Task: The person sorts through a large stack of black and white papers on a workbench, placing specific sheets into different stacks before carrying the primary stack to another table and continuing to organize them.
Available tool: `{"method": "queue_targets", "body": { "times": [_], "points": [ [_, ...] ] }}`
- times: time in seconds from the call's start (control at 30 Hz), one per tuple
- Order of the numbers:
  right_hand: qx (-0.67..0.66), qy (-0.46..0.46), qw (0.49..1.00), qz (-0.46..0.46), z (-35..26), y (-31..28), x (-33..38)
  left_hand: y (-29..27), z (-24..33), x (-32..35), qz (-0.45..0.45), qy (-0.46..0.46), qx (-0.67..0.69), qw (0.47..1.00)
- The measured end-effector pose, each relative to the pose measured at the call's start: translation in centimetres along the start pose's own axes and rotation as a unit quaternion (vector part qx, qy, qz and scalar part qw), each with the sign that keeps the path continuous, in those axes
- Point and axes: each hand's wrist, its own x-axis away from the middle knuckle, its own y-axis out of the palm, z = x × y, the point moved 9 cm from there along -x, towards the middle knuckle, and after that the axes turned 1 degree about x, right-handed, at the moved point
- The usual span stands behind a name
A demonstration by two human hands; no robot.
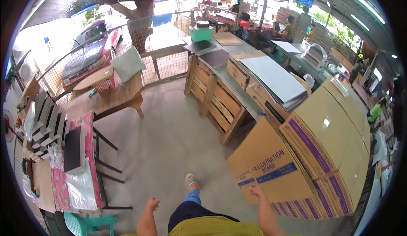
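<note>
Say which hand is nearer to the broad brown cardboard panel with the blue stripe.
Right. The right hand appears in front of the brown cardboard panel, contact unclear; the left hand is well to its left, above the grey floor.

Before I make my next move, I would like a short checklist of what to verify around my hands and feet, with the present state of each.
1. Left hand free of objects: ok.
2. Right hand apart from the big carton: cannot tell; they overlap in view.
3. Forward foot in footwear: ok, a light sandal.
4. Other foot placed firmly: cannot tell, hidden.
5. Green plastic seat apart from left hand: ok.
</note>
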Motion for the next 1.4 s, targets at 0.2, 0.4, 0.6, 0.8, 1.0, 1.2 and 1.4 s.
{"method": "queue_targets", "body": {
  "times": [0.2,0.4,0.6,0.8,1.0,1.2,1.4],
  "points": [
    [-0.128,-0.255,0.936,0.208,-29.8,-8.5,-15.9,-2.8,18.5,-8.1,-0.120,-0.043,0.153,0.980],
    [-0.009,-0.020,0.992,-0.124,-36.2,0.8,-19.7,-4.9,38.9,-16.1,-0.049,0.020,0.144,0.988],
    [-0.019,0.068,0.990,-0.118,-38.9,-1.8,-26.4,-1.4,68.3,-20.6,-0.089,0.151,0.009,0.984],
    [0.035,0.100,0.974,-0.198,-42.3,-7.9,-36.4,4.5,92.5,-24.0,-0.228,0.152,0.211,0.938],
    [0.047,0.053,0.945,-0.318,-56.8,-16.8,-46.7,7.7,111.4,-26.4,-0.282,0.131,0.289,0.905],
    [0.242,-0.217,0.931,-0.164,-76.5,-23.5,-54.0,11.0,127.7,-28.9,-0.302,0.128,0.322,0.888],
    [0.070,-0.319,0.935,-0.138,-92.9,-28.6,-49.5,11.8,140.2,-35.4,-0.231,0.077,0.357,0.902]
  ]
}}
